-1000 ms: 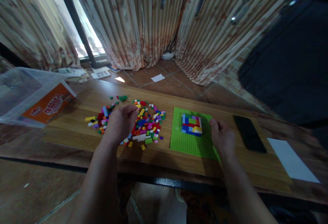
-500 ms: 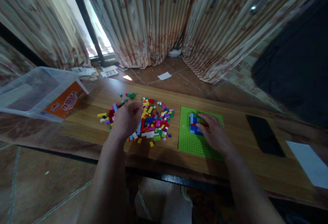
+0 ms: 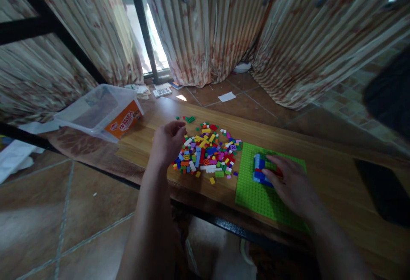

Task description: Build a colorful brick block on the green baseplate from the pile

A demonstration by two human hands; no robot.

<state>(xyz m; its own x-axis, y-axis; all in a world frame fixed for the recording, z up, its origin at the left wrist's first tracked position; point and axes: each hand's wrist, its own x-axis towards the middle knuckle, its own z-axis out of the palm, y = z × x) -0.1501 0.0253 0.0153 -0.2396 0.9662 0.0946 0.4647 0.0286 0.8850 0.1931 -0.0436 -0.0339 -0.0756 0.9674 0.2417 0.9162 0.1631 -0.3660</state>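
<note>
My left hand (image 3: 169, 142) hovers at the left edge of a pile of loose toy bricks (image 3: 209, 151) in many colours. Its thumb and fingers are curled together, and whatever may be between them is too small to make out. On the green baseplate (image 3: 250, 196) sits a small build of blue bricks (image 3: 260, 170) with some red in it. My right hand (image 3: 290, 179) lies over the right side of this build, thumb in front and fingers behind, gripping it. A red piece (image 3: 278, 171) shows between thumb and forefinger; the palm hides part of the build.
A clear plastic box (image 3: 92, 113) with an orange label stands at the table's left end. A dark flat phone-like slab (image 3: 382, 190) lies right of the baseplate. Papers (image 3: 162, 91) lie past the far edge, before striped curtains (image 3: 192, 36).
The view has turned left, so everything sits further right. My left hand has drawn leftward from over the bricks to the pile's edge. My right hand stays on the blue build.
</note>
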